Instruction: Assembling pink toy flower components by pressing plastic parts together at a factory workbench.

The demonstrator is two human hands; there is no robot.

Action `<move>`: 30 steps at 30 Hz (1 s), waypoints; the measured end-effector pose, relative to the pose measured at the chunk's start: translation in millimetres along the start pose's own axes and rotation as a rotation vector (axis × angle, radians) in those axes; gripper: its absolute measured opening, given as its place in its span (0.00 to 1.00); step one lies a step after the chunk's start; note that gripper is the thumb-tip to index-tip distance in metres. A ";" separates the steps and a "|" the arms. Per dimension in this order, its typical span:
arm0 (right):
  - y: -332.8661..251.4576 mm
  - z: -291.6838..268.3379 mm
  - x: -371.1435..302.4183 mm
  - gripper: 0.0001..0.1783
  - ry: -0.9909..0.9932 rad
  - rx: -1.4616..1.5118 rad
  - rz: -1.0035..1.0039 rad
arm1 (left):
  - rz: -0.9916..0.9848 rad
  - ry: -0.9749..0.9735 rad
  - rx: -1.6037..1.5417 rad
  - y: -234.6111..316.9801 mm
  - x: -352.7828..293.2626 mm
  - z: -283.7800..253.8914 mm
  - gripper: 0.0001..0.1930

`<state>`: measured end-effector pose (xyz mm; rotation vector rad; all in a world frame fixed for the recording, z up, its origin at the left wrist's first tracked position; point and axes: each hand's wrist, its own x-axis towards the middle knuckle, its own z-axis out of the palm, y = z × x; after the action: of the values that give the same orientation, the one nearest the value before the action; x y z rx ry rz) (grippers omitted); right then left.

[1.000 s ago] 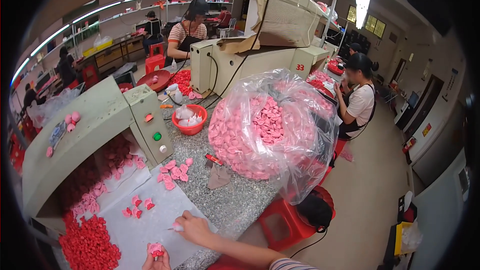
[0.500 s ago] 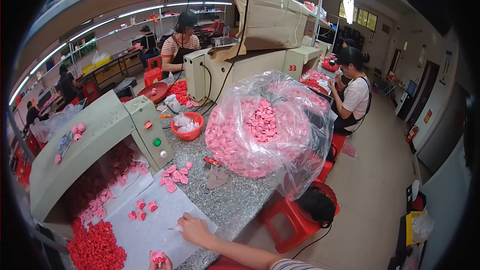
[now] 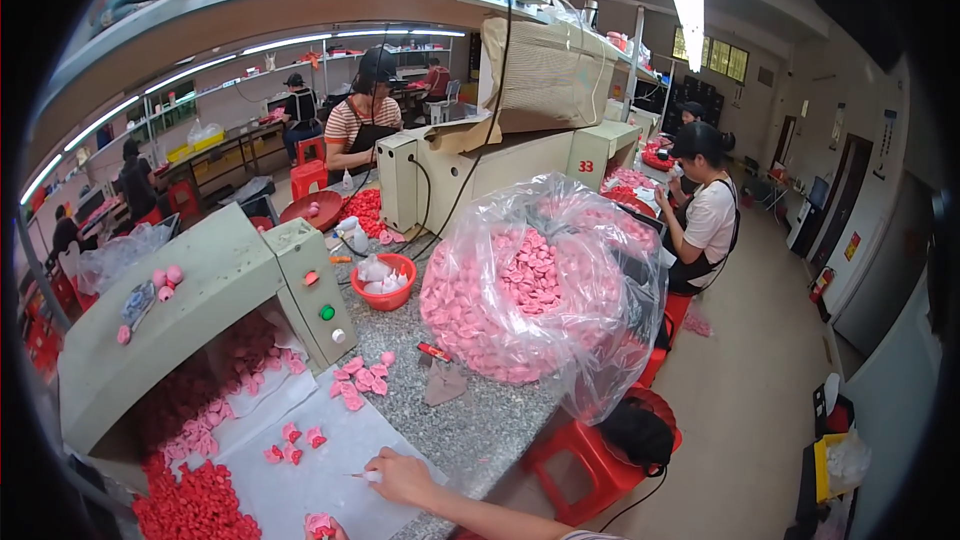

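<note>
holding: l hand (image 3: pixel 339 531), sheet's 6 o'clock, mostly cut off by lower edge; fingers closed round a pink & red flower (image 3: pixel 318 522).
pinching: r hand (image 3: pixel 405 477), approx 3 o'clock, gripping a small pale tool (image 3: pixel 373 476); thin tip points to 9 o'clock, apart from the flower.
sheet: white paper (image 3: pixel 345 440) on speckled grey counter (image 3: pixel 490 430); all clock hrs read from sheet's middle.
other flowers: 4 pink & red ones (image 3: pixel 292 444) lying on sheet, close tog., approx 10 o'clock.
red bits: big heap (image 3: pixel 195 505), approx 8 o'clock, at sheet's edge.
pink bits: loose pile (image 3: pixel 360 381) on counter, 1 o'clock, just beside sheet.
machine: pale green box (image 3: pixel 180 285), 11 o'clock, w/ more pink pcs in its arched mouth.
bowl: red plastic (image 3: pixel 385 301), btwn 12 & 1, w/ white bottles (image 3: pixel 385 283) in it.
cloth: small grey rag (image 3: pixel 445 383), 2 o'clock.
bag: big clear plastic (image 3: pixel 500 290), approx 2 o'clock, full of pink pcs.
stool: red (image 3: pixel 575 475), 3 o'clock, black cap (image 3: pixel 638 435) on it.
co-worker: person in pale top (image 3: pixel 712 212), 2 o'clock, well apart.
</note>
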<state>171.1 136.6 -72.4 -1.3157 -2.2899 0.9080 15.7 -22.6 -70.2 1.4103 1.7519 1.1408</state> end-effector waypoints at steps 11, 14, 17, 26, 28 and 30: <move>-13.2 -34.3 38.7 0.18 -0.565 1.832 0.263 | -0.494 0.243 -1.819 53.0 57.6 -24.3 0.16; -27.7 -24.9 42.4 0.18 -0.658 1.939 0.370 | -0.503 0.312 -1.786 58.0 62.0 -25.6 0.19; -38.1 -16.0 34.6 0.19 -0.668 1.886 0.392 | -0.474 0.323 -1.720 58.8 54.8 -24.6 0.21; -99.5 -31.4 2.0 0.18 0.071 0.610 -0.271 | -0.386 0.325 -1.656 63.1 47.3 -8.5 0.18; -103.9 -31.8 -0.3 0.19 0.099 0.466 -0.317 | -0.377 0.334 -1.654 65.0 47.0 -8.6 0.18; -106.3 -32.4 -2.2 0.19 0.109 0.444 -0.328 | -0.331 0.336 -1.605 65.4 45.6 -9.1 0.17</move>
<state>123.1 107.5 23.5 -0.7569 -1.9851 1.1101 25.6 23.3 -5.2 -0.0515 0.6165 1.8816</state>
